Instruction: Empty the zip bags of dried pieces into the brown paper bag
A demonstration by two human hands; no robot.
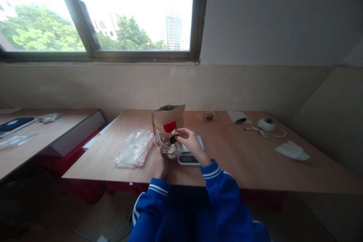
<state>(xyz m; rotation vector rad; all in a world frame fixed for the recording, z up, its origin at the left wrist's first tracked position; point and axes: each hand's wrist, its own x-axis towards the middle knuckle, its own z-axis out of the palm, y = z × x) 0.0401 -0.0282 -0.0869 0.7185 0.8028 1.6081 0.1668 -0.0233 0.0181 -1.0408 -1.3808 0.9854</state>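
Observation:
My left hand (162, 165) is wrapped round the lower left side of a clear plastic bag (161, 141), holding it above the table. Inside are beige and dark pieces that look dried, perhaps mushroom (171, 152). At the bag's mouth, my right hand (192, 143) pinches one beige and dark dried piece (174, 135) between thumb and fingers. Just behind the bag stands an opened brown paper pouch (167, 117) with a red label (169, 126). A white digital scale (189, 159) lies under my right hand, partly hidden by it.
Flat clear zip bags (133, 150) are piled left on the wooden table (93, 159). Farther back lie a small filled bag (208, 116) and a screwdriver (241, 120) on white paper (235, 115). At right are a dome camera (266, 124) with cable and a white cloth-like item (292, 151).

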